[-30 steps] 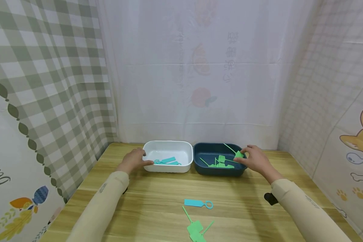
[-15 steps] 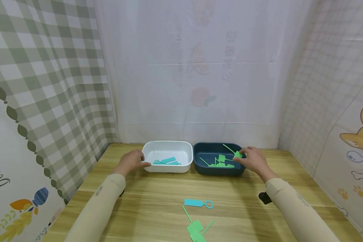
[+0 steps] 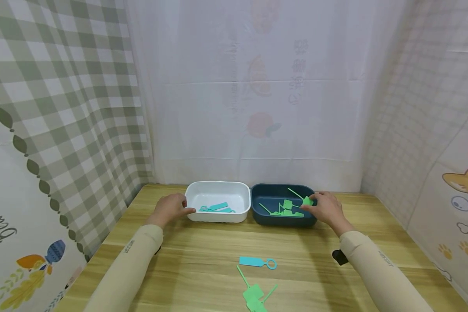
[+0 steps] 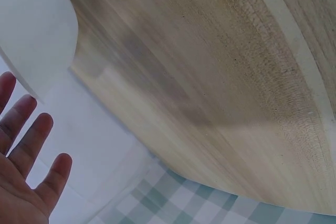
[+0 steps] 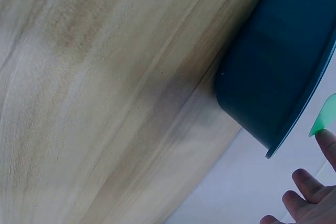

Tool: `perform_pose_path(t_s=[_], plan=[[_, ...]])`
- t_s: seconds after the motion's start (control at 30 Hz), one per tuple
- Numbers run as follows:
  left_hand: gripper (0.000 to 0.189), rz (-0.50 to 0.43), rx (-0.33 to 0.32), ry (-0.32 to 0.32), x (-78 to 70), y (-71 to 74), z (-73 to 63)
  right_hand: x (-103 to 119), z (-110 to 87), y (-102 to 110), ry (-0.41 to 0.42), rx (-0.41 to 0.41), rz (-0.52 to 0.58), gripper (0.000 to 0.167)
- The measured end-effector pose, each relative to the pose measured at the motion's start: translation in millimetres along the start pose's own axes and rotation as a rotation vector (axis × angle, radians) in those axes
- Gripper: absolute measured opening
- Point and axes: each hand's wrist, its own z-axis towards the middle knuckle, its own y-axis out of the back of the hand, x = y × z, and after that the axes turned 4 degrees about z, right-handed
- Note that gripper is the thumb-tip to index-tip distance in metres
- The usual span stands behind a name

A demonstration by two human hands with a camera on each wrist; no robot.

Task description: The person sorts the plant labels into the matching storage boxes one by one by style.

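My right hand point(image 3: 327, 209) pinches a green cable-tie tag point(image 3: 307, 200) over the right end of the dark blue bin point(image 3: 282, 221). The tag's thin tail points up and left; in the right wrist view a fingertip meets the green tag's point(image 5: 325, 114) edge, and my other fingers are spread. Several green cable-tie tags point(image 3: 284, 212) lie in that bin. At the left end of the white bin point(image 3: 218, 216) is my left hand point(image 3: 169, 209), holding nothing. The left wrist view shows its fingers point(image 4: 31, 140) extended and apart beside the white bin point(image 4: 37, 19). Several blue ring-ended tags point(image 3: 217, 207) lie inside it.
A blue ring-ended tag point(image 3: 257, 261) lies on the wooden table point(image 3: 203, 260) in front of the bins. Nearer are overlapping green tags point(image 3: 253, 294), cut by the lower frame edge. A white curtain point(image 3: 218, 108) hangs behind the bins, with checked cloth point(image 3: 82, 86) at left.
My left hand has drawn slightly left from the white bin. My right forearm has shifted a little left, with the green tag still pinched over the dark bin. The view has shifted slightly.
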Motion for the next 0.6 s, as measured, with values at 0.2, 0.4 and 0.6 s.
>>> perform_pose_path(t_s=[0.2, 0.4, 0.6], plan=[[0.038, 0.02, -0.018, -0.004, -1.6, 0.7, -0.6, 1.1, -0.9, 1.0, 0.013, 0.004, -0.02, 0.061], [0.039, 0.039, -0.035, 0.005, -2.4, 2.7, -1.9, 1.0, -1.1, 1.0, 0.025, 0.006, -0.019, 0.06], [0.041, 0.038, -0.014, 0.002, -2.5, 2.7, -1.3, 6.0, -3.8, -0.4, 0.073, -0.016, -0.013, 0.057]])
